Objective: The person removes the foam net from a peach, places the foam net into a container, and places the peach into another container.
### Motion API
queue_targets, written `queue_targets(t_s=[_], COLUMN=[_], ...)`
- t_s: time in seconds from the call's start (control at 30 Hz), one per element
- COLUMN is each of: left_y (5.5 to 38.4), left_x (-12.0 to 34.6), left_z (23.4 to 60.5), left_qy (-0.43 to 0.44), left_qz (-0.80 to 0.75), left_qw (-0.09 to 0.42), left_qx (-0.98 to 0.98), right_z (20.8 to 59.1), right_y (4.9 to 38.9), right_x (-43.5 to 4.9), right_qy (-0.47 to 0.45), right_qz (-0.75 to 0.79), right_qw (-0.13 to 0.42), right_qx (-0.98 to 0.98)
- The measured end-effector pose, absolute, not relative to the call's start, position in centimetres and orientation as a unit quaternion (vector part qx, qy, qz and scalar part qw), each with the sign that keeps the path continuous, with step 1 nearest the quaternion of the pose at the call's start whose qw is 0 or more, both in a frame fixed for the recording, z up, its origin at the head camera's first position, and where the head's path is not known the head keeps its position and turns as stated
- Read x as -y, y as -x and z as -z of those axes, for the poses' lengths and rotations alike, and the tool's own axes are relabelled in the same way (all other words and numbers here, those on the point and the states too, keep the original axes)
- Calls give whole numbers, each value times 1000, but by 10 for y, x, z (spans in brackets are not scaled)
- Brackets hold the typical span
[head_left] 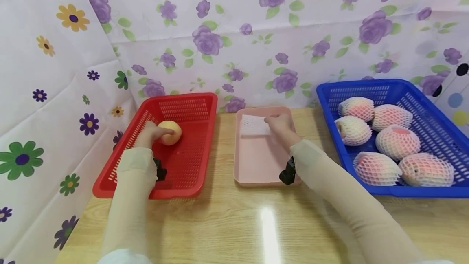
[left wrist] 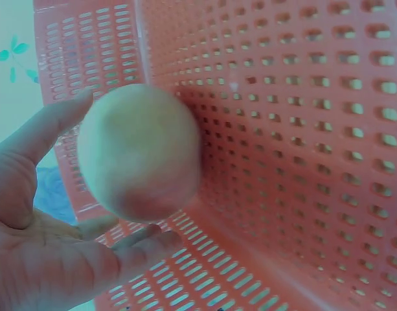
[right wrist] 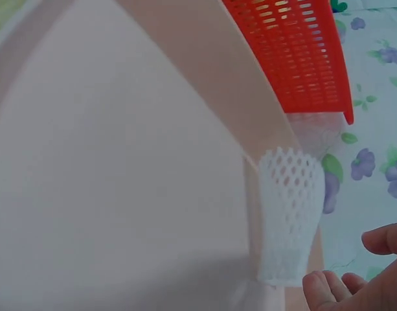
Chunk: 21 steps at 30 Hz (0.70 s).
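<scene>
A pale yellow peach [head_left: 169,133] lies in the red basket [head_left: 183,192], toward its back left. My left hand [head_left: 147,134] reaches in from the left, beside the peach. In the left wrist view, the thumb stands at the edge of the peach [left wrist: 141,152] and the loosely extended fingers lie below it. A white foam net sleeve [head_left: 253,125] rests flat at the back of the pink tray [head_left: 253,183]. At its right end is my right hand [head_left: 281,126]; in the right wrist view the thumb stands apart from the fingertips, which are close to the sleeve [right wrist: 290,217].
To the right, a blue basket [head_left: 414,192] holds several peaches in foam nets [head_left: 397,141]. All the containers stand on a wooden table [head_left: 205,231]. Floral cloth [head_left: 249,64] hangs behind, and another flowered sheet [head_left: 66,105] borders the left side.
</scene>
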<state>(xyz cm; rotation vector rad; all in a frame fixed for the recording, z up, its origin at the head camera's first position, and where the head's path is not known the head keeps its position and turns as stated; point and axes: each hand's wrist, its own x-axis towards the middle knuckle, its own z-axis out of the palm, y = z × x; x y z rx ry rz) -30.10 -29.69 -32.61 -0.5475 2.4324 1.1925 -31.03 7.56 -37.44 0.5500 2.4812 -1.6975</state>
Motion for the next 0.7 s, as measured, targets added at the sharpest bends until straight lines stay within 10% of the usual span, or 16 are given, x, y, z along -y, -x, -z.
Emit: queue_targets(t_s=[0.7], left_y=[289], left_x=[251], left_z=[284], left_qy=[138], left_qz=[-452], left_qw=[108], left_qx=[-875], right_z=[308], right_y=[283], right_x=[-78], right_qy=[-113], right_qz=[698], right_qw=[55], right_qx=[-705])
